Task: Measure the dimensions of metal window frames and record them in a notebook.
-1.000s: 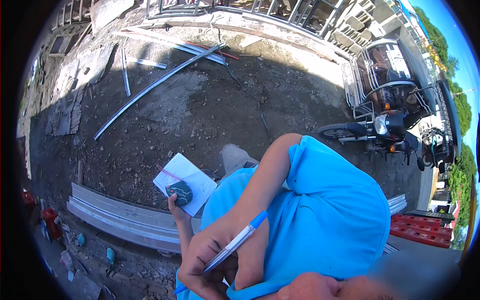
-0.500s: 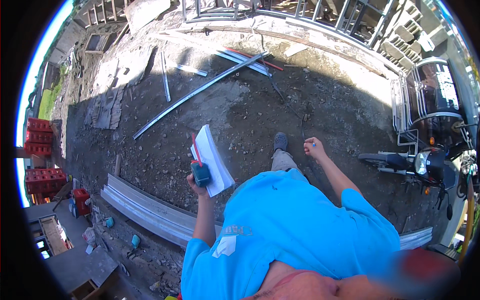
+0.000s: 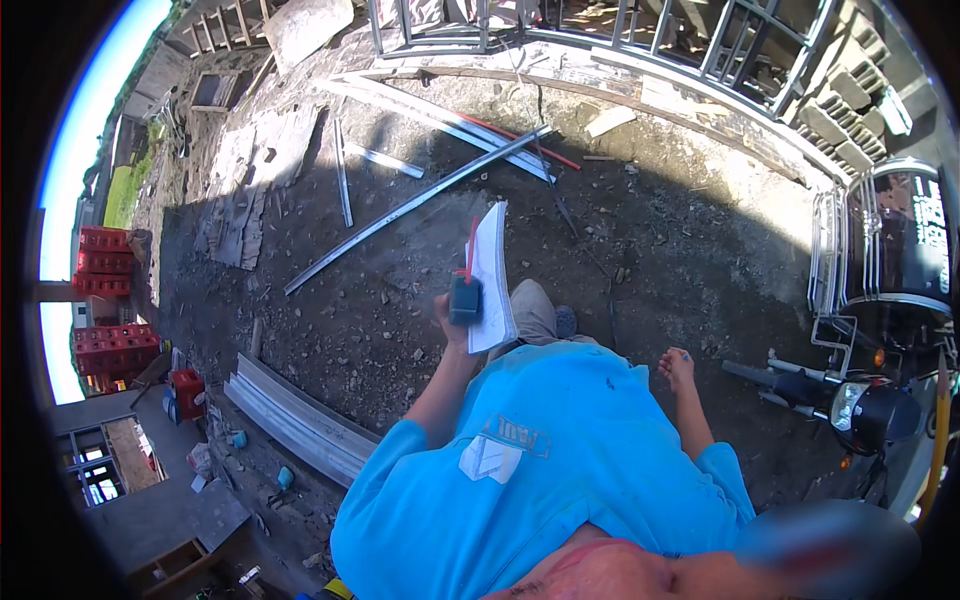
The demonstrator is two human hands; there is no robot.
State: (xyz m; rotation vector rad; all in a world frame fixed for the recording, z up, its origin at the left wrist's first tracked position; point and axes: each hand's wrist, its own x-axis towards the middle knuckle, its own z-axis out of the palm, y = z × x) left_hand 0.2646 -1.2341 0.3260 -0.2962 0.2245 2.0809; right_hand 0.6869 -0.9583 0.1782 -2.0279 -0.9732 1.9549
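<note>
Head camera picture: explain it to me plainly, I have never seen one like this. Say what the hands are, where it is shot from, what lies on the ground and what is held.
The picture comes from a wide fisheye camera worn on a person's head, looking down, so straight edges bend near the rim. The blue shape below is the person's own shirt. There is no machine: just two bare hands. The left hand grips a white sheaf of paper together with a dark tape measure. The right hand hangs at the side, holding a blue pen. On the dirt ground lie long metal bars and a stack of metal channels. A motorbike stands at the right.
</note>
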